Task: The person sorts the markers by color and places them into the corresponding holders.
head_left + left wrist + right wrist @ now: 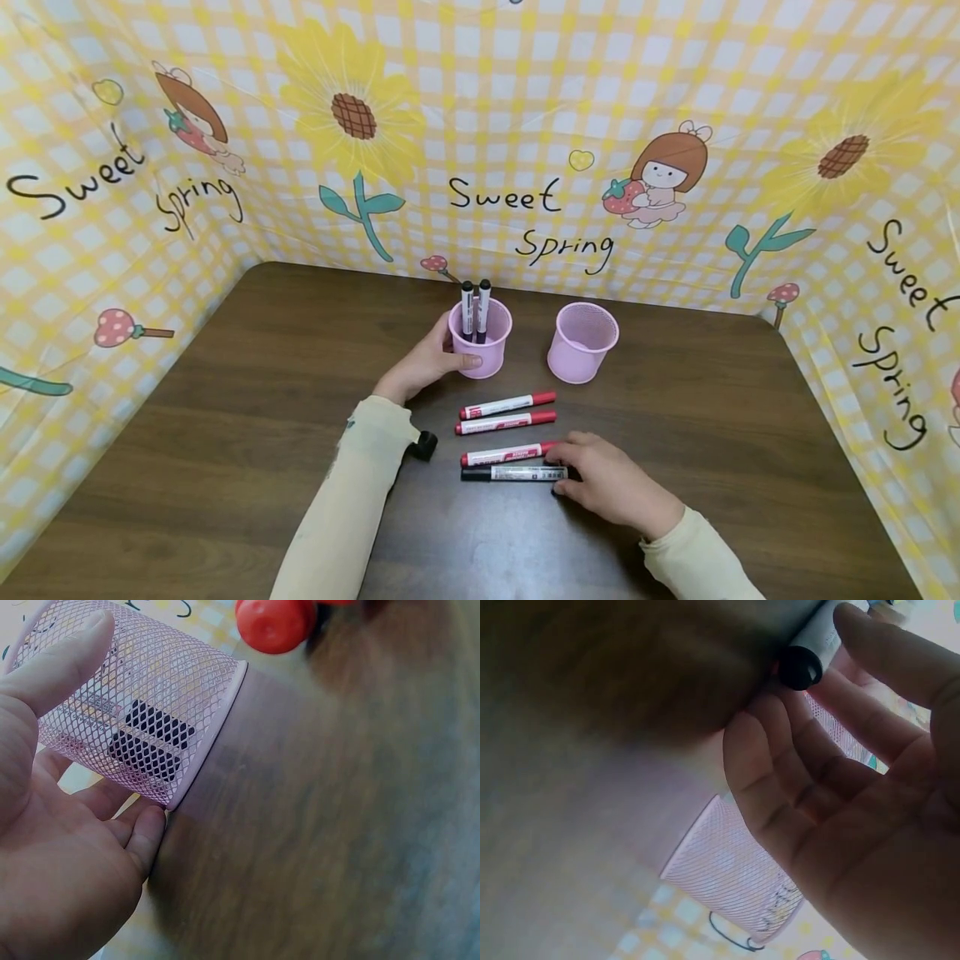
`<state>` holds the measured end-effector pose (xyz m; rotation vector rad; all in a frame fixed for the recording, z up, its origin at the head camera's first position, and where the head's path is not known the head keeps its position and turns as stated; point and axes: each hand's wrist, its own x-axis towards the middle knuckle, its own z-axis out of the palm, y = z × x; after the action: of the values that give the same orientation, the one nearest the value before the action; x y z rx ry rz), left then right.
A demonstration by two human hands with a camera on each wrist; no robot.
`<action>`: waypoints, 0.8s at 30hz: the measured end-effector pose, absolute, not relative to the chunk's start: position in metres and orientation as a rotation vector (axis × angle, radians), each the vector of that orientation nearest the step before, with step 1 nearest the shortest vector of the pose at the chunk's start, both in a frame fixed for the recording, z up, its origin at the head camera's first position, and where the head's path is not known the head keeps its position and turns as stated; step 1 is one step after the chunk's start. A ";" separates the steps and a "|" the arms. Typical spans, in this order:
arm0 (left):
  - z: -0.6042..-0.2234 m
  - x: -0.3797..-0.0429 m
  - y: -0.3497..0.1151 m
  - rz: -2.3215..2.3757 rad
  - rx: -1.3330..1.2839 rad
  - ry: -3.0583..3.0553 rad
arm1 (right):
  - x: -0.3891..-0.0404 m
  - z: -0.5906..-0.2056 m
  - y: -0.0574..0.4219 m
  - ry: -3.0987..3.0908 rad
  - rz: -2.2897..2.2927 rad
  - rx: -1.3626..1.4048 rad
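Note:
My left hand (423,362) holds a pink mesh pen cup (491,360), its thumb across the front and fingers around the side and base. Two black-and-white markers (482,310) stand in that cup; their black ends (159,724) show through the mesh in the left wrist view. On the table lies a black-and-white marker (525,473). My right hand (611,483) is at its right end, thumb on the near side and fingers on the far side, apparently loosely spread around it. Just beyond lies a red-and-white marker (506,454), its right end by the fingertips.
Two more red-and-white markers, one farther back (506,406) and one nearer (504,423), lie side by side in front of the cups. A second pink mesh cup (579,358) stands upright to the right. A patterned cloth (480,125) borders the brown table (225,433).

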<state>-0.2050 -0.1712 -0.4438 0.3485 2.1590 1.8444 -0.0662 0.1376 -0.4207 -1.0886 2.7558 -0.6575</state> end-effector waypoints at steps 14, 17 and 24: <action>-0.442 -0.203 -0.171 1.840 0.342 2.171 | -0.064 -0.419 0.137 2.773 -0.601 -1.230; -0.442 -0.203 -0.171 1.842 0.344 2.167 | -0.064 -0.419 0.137 2.758 -0.628 -1.227; -0.442 -0.204 -0.171 1.858 0.360 2.150 | -0.064 -0.415 0.136 2.708 -0.746 -1.247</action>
<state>-0.2040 -0.1711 -0.4423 0.3600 2.1498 1.8577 -0.0641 0.1357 -0.4152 -1.2474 2.7083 -0.7458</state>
